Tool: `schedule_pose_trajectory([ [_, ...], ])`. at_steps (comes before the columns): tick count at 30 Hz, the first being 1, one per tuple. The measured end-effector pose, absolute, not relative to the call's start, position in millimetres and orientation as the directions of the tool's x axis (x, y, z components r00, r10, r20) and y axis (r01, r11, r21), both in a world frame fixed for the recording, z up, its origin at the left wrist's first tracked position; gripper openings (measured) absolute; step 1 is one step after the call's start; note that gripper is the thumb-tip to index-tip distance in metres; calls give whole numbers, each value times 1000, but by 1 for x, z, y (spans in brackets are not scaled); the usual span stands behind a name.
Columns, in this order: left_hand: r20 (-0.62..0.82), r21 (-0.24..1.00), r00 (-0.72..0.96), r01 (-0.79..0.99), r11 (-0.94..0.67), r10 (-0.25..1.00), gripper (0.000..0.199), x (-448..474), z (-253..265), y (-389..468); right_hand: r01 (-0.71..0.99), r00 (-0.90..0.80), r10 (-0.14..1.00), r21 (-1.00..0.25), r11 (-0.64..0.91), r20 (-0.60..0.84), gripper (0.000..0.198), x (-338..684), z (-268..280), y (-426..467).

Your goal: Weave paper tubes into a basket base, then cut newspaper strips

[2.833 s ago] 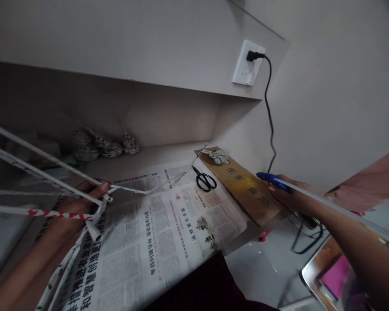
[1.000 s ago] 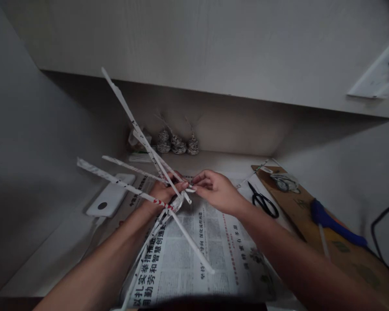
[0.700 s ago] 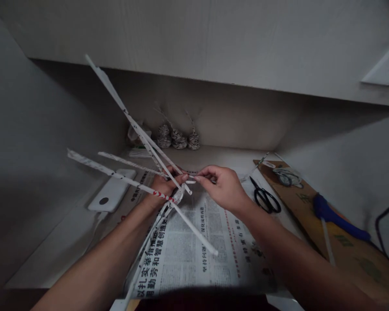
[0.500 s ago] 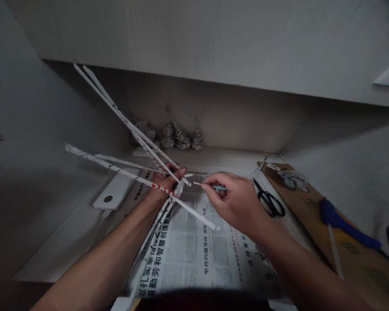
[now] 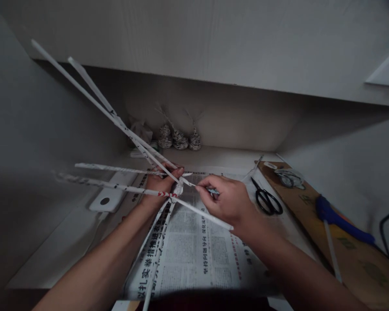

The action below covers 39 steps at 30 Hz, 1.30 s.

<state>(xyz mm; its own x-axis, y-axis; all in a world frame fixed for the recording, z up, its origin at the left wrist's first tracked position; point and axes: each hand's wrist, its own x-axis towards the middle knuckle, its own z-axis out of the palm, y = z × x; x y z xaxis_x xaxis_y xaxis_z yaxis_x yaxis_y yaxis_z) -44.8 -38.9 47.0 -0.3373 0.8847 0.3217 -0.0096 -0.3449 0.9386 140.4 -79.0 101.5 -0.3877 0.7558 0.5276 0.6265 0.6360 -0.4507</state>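
My left hand [image 5: 158, 183] is closed around several rolled paper tubes [image 5: 99, 105] where they cross. They fan out to the upper left, to the left and down toward me. One tube with red marks [image 5: 202, 212] crosses in front, its white end pointing to the lower right. A thin stick with a pale blue-green part [image 5: 213, 191] is pinched in my right hand [image 5: 228, 198]. Its thin tip meets the open end of a tube beside my left thumb; how far inside it goes I cannot tell. Both hands are above a printed newspaper [image 5: 184, 250].
Three woven paper gourd shapes [image 5: 180, 141] stand at the back. Black scissors [image 5: 268, 201] lie right of my right hand, beside a cardboard sheet [image 5: 353, 250] bearing a blue glue gun [image 5: 340, 222] and a coiled cord [image 5: 290, 179]. A white device [image 5: 106, 196] with a cable lies left.
The thin stick's tip, apart from the tube end before, now meets it as my right hand has shifted left. The tubes have swung, the upper ones reaching further up and left.
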Motion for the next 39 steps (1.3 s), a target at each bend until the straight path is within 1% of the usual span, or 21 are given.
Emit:
schedule_pose_trajectory([
  [3,354,933,-324,57,-355,878,15,-46,46,-39,649,-387,779,-454,610,493,11,139,101,-77],
  [6,386,922,-323,126,-365,864,18,-48,44,-39,656,-373,808,-486,577,456,11,137,103,-77],
  [10,396,918,-335,147,-368,855,17,-47,46,-41,625,-355,832,-553,551,426,9,135,104,-78],
  [14,386,922,-350,183,-342,854,17,-45,51,-43,599,-365,838,-587,544,405,6,134,103,-76],
  [19,385,921,-359,205,-331,850,16,-46,51,-43,611,-387,844,-582,536,371,7,134,102,-72],
  [22,412,905,-355,263,-333,839,13,-46,52,-45,631,-384,851,-572,524,358,4,134,102,-72],
  [26,435,884,-337,334,-327,835,12,-45,55,-48,641,-377,858,-570,514,349,7,134,103,-73],
  [33,439,886,-345,321,-335,830,12,-43,52,-48,616,-371,874,-621,485,314,10,131,103,-73],
  [39,459,875,-327,330,-355,826,15,-43,47,-47,606,-375,859,-608,512,349,11,130,97,-73],
])
